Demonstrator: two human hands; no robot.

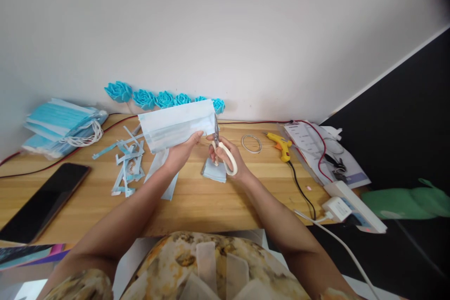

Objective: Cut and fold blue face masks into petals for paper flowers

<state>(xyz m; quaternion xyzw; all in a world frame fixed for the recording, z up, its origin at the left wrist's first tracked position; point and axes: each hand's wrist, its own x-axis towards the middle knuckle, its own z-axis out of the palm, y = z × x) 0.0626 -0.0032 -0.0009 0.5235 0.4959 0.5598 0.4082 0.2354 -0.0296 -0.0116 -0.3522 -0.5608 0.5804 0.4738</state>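
Observation:
A pale blue face mask sheet [176, 124] is spread out above the table, and my left hand [184, 152] grips its lower edge. My right hand [228, 154] is closed around white-handled scissors [230, 160]. Their metal blades point away from me at the right end of the sheet. Below my right hand lies a small stack of light blue cut pieces [214, 171]. Another pale blue sheet [169, 192] rests on the table, partly behind my left forearm. Left of it, cut strips [128, 166] lie in a loose heap.
Blue fabric-like flowers [144, 98] line the wall. A mask pile [65, 124] and a phone [45, 201] are at left. At right are a wire ring [251, 144], a yellow glue gun [280, 144], papers [305, 138], a power strip [365, 211] and a green bottle [404, 203].

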